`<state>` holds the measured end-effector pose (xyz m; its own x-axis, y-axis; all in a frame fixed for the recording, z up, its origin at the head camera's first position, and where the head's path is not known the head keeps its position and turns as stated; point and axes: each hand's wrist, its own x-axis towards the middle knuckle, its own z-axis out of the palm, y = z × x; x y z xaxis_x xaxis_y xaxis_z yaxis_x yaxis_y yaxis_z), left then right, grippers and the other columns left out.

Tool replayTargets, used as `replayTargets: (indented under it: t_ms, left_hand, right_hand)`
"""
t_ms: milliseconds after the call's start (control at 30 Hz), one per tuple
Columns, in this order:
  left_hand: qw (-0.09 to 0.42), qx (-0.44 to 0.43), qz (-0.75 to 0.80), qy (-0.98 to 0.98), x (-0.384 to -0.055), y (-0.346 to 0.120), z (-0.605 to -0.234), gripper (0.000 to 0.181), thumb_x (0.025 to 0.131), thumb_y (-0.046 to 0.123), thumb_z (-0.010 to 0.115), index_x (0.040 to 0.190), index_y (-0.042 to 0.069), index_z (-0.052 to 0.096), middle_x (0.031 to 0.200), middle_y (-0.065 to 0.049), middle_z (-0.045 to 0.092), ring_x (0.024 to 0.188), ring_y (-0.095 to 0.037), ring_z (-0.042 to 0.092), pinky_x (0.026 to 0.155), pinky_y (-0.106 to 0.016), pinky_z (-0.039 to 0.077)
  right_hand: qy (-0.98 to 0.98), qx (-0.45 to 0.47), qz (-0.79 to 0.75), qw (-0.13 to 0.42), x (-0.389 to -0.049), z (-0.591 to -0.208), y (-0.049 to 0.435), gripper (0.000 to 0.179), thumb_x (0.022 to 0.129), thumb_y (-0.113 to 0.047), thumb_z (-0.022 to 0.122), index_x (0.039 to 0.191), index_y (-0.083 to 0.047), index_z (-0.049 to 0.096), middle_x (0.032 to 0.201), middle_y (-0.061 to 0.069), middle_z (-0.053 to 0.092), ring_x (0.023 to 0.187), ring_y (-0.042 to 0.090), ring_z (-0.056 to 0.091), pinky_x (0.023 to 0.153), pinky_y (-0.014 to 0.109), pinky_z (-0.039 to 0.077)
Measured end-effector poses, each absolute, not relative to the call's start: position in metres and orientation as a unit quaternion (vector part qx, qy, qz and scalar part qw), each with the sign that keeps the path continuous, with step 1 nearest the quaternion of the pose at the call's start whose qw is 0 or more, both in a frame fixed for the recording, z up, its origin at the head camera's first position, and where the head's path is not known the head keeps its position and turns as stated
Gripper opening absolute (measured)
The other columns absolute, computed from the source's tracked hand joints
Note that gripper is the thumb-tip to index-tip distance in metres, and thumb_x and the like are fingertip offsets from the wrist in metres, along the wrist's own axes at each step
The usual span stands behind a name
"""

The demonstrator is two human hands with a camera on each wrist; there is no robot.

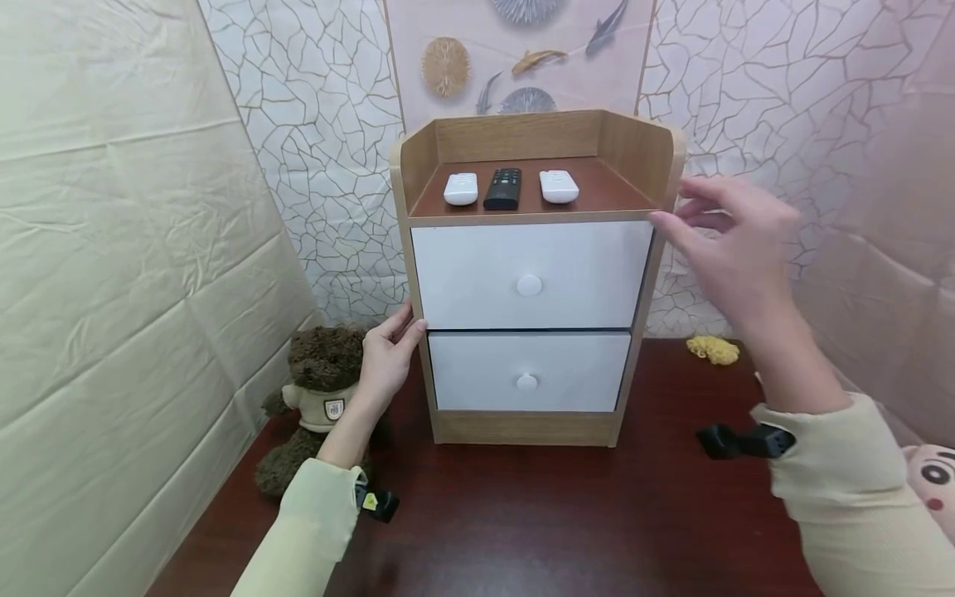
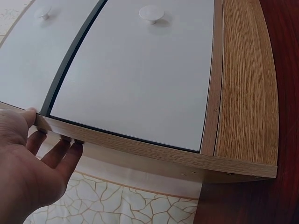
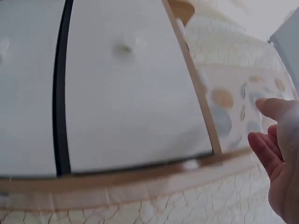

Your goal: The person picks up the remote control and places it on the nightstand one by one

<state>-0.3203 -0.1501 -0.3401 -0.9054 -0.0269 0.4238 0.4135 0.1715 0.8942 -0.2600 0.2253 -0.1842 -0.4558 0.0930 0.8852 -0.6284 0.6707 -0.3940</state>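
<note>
A small wooden drawer cabinet (image 1: 525, 429) with two white drawer fronts stands on the dark red table. My left hand (image 1: 388, 352) holds its left side edge; in the left wrist view the thumb lies at the front and the bent fingertips (image 2: 77, 148) are against the outer side. My right hand (image 1: 734, 240) is at the upper right corner, thumb and fingers apart and loosely bent. In the blurred right wrist view those fingers (image 3: 264, 149) stand off from the cabinet, holding nothing. Both drawers, with round knobs (image 1: 529, 285), are closed.
On the cabinet's top shelf lie a black remote (image 1: 503, 189) and two white remotes (image 1: 559, 186). A brown teddy bear (image 1: 324, 365) sits at the left, a yellow fluffy item (image 1: 713, 349) at the right. Part of a pink toy (image 1: 933, 481) shows at the right edge. Patterned cloth hangs behind.
</note>
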Motion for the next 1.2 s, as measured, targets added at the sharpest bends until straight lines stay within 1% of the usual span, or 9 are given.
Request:
replayTargets:
  t_ms: [67,167,333,500,567,700,1000,1100,1200]
  left_hand:
    - [0.176,-0.132,-0.631,-0.744,-0.320,-0.150,-0.340,0.054,0.106,0.019,0.062,0.154,0.004,0.044,0.156,-0.012,0.045,0.142,-0.023,0.046,0.112,-0.030,0.044]
    - [0.175,-0.132,-0.636,-0.740,-0.320,-0.150,-0.339,0.054,0.106,0.019,0.062,0.154,0.004,0.044,0.156,-0.012,0.045,0.142,-0.023,0.046,0.111,-0.029,0.045]
    - [0.169,-0.128,-0.643,-0.736,-0.320,-0.150,-0.339,0.054,0.106,0.018,0.062,0.154,0.003,0.043,0.157,-0.013,0.044,0.142,-0.023,0.045,0.111,-0.028,0.045]
    - [0.171,-0.131,-0.638,-0.740,-0.320,-0.149,-0.338,0.054,0.106,0.018,0.061,0.154,0.002,0.043,0.156,-0.013,0.044,0.142,-0.023,0.045,0.111,-0.030,0.045]
    - [0.171,-0.132,-0.638,-0.739,-0.320,-0.149,-0.338,0.054,0.106,0.018,0.061,0.155,0.002,0.042,0.156,-0.014,0.044,0.143,-0.024,0.045,0.112,-0.030,0.045]
    - [0.170,-0.132,-0.644,-0.735,-0.319,-0.148,-0.338,0.054,0.106,0.017,0.061,0.155,0.002,0.042,0.156,-0.014,0.045,0.143,-0.024,0.045,0.112,-0.030,0.044]
    - [0.163,-0.135,-0.649,-0.731,-0.324,-0.151,-0.339,0.055,0.106,0.019,0.063,0.155,0.004,0.043,0.157,-0.012,0.044,0.143,-0.022,0.044,0.113,-0.032,0.043]
    - [0.165,-0.135,-0.647,-0.732,-0.324,-0.151,-0.340,0.055,0.106,0.019,0.062,0.155,0.003,0.043,0.157,-0.011,0.045,0.143,-0.022,0.044,0.114,-0.032,0.043]
    - [0.165,-0.132,-0.648,-0.731,-0.323,-0.151,-0.340,0.054,0.106,0.019,0.062,0.154,0.003,0.044,0.156,-0.012,0.045,0.143,-0.022,0.045,0.113,-0.030,0.043]
  right_hand:
    - [-0.771,0.139,0.383,0.490,-0.257,-0.191,0.242,0.042,0.085,-0.013,0.087,0.126,-0.007,0.075,0.114,0.010,0.074,0.088,-0.009,0.063,0.085,0.009,0.054]
    - [-0.767,0.080,0.420,0.478,-0.258,-0.203,0.267,0.043,0.086,-0.017,0.087,0.127,-0.014,0.075,0.111,-0.003,0.072,0.089,-0.006,0.065,0.087,0.010,0.053]
    - [-0.749,0.033,0.475,0.461,-0.268,-0.236,0.306,0.044,0.086,-0.014,0.086,0.128,-0.011,0.073,0.102,-0.016,0.066,0.089,-0.002,0.065,0.085,0.008,0.052]
    - [-0.744,0.011,0.479,0.466,-0.286,-0.286,0.344,0.046,0.086,-0.009,0.085,0.130,-0.007,0.071,0.109,-0.016,0.061,0.090,-0.004,0.064,0.085,0.007,0.052]
    - [-0.739,0.000,0.473,0.480,-0.294,-0.307,0.357,0.047,0.085,-0.007,0.085,0.130,-0.006,0.071,0.110,-0.016,0.059,0.088,-0.007,0.063,0.082,0.006,0.051]
    - [-0.736,-0.034,0.472,0.484,-0.302,-0.345,0.376,0.051,0.084,-0.008,0.085,0.133,-0.007,0.069,0.113,-0.019,0.054,0.085,-0.011,0.061,0.077,0.003,0.050]
    - [-0.758,-0.113,0.491,0.414,-0.313,-0.413,0.395,0.060,0.090,-0.018,0.080,0.145,-0.005,0.059,0.118,-0.016,0.045,0.079,-0.018,0.055,0.071,-0.001,0.045]
    - [-0.757,-0.135,0.493,0.407,-0.316,-0.430,0.401,0.061,0.090,-0.019,0.080,0.145,-0.003,0.058,0.115,-0.017,0.044,0.075,-0.020,0.053,0.069,-0.002,0.043]
    - [-0.752,-0.158,0.485,0.417,-0.318,-0.447,0.408,0.059,0.089,-0.018,0.080,0.143,-0.002,0.061,0.106,-0.022,0.044,0.071,-0.023,0.051,0.072,-0.001,0.040]
